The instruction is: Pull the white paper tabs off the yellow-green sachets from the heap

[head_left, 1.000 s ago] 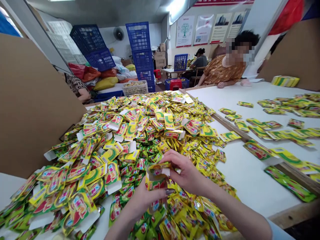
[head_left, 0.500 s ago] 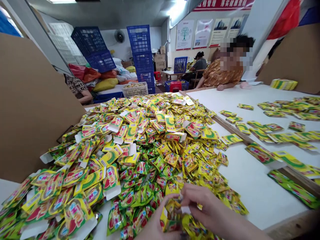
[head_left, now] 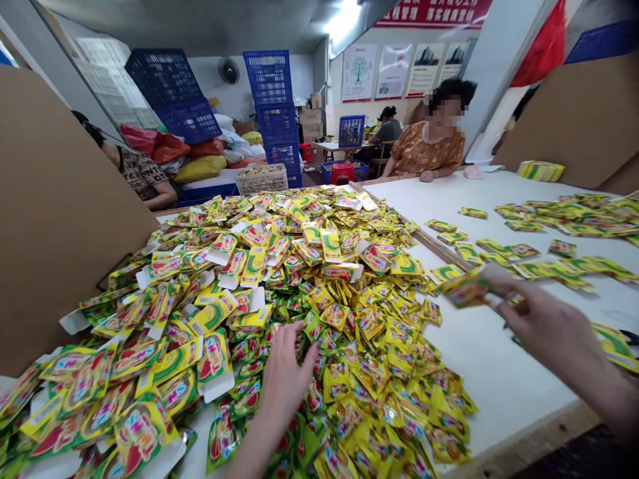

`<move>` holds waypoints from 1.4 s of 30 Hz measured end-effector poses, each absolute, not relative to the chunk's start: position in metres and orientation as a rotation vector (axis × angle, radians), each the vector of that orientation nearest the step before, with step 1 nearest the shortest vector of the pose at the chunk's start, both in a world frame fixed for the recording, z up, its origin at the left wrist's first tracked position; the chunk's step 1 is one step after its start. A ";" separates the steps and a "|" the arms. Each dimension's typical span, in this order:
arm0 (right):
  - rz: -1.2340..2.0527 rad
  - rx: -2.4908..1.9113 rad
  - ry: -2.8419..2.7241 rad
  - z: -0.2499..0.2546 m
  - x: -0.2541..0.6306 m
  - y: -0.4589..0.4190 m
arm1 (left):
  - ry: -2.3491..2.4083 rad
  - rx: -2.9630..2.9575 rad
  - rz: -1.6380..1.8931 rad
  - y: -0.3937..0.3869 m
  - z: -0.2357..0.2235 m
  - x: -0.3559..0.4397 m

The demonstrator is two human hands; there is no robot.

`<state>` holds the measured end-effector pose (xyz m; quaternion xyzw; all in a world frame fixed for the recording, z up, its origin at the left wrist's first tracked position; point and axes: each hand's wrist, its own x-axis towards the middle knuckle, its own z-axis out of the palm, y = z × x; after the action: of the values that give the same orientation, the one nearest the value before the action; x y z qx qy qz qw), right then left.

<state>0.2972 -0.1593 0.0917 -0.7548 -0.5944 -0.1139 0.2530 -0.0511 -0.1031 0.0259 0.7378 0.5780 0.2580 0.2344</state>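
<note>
My left hand lies with fingers stretched out on a big heap of small yellow-green sachets and flat cartons covering the white table. My right hand is out to the right above the table, pinching a filled yellow-green carton that looks blurred by motion. It hovers near the wooden strip that separates my table from the neighbouring one.
Brown cardboard screens stand at left and far right. A person in an orange top sits at the neighbouring table among scattered cartons. Another person sits behind the left screen. Blue crates are stacked at the back.
Both hands were together at the near edge folding a carton. Now the right hand has swung right with the carton, and the left hand has reached forward onto the heap.
</note>
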 end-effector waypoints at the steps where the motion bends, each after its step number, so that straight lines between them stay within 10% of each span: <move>1: -0.479 -2.105 -1.586 0.096 0.303 -0.151 | 1.673 2.066 0.711 -0.090 0.023 -0.052; 10: -0.286 -1.618 -2.290 0.019 0.124 -0.074 | 1.630 2.130 0.650 -0.043 0.008 -0.043; 28: -0.487 -1.173 -2.250 0.013 0.071 -0.146 | 1.256 0.750 1.078 -0.132 -0.001 -0.053; 38: 1.279 -1.144 -1.373 0.032 0.089 -0.155 | 1.194 1.280 1.051 -0.147 0.013 -0.057; 42: 1.522 -1.048 -1.359 0.029 0.097 -0.147 | 1.392 1.895 0.895 -0.140 0.029 -0.103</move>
<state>0.0974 -0.1467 0.0292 -0.4165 -0.5401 0.6048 0.4111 -0.1027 -0.1403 0.0293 0.7166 0.5264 0.3384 0.3080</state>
